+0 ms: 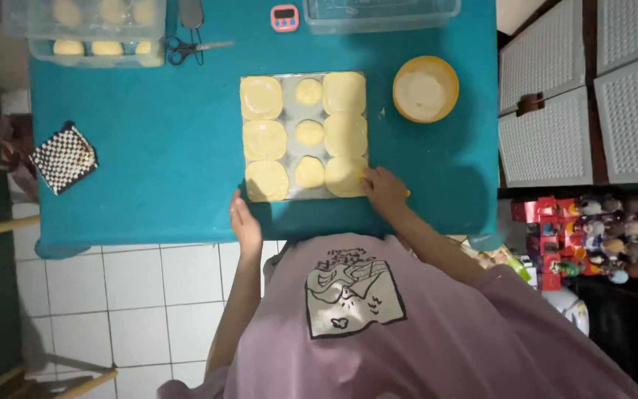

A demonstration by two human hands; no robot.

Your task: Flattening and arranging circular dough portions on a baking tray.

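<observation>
Fingers [375, 179] flat on dough [345, 176]

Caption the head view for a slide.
Both hands, left hand and right hand, at the near corners of a square metal tray of pale yellow dough pieces on a teal table.

A small pink digital timer [284, 18] lies at the far edge of the teal table [149, 148], between two clear plastic containers — its dark rectangular screen faces up, too small to make out. At the right edge of the view, below the table, red boxed packages [544, 244] stand stacked beside rows of small round figures; their labels are blurred.
</observation>
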